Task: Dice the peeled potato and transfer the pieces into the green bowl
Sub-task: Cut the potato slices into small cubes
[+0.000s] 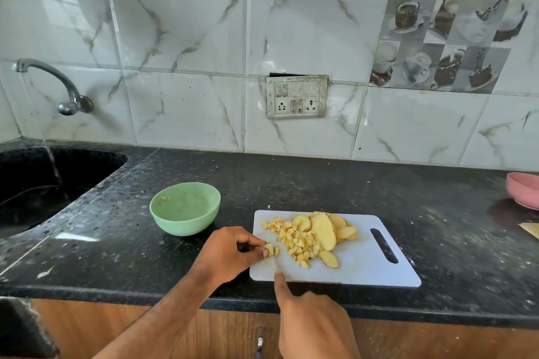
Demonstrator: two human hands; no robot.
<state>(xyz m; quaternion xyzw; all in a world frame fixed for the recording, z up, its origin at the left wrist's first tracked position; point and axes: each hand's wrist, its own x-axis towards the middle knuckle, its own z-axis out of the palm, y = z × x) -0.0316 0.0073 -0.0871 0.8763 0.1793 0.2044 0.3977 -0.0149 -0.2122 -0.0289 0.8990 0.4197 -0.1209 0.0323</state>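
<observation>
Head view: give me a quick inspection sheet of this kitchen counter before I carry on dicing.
Surface: black speckled stone counter, white plastic cutting board near its front edge.
Job's things: diced yellow potato cubes and uncut potato slices on the board; pale green round bowl left of the board, a few bits inside.
Clutter: pink bowl at the far right.
Grippers: left hand pinches a potato piece at the board's left edge; right hand with forefinger extended onto the board; knife not clearly seen.
Cables: nothing seen.
Surroundings: steel tap running into the black sink; wall switch panel.
</observation>
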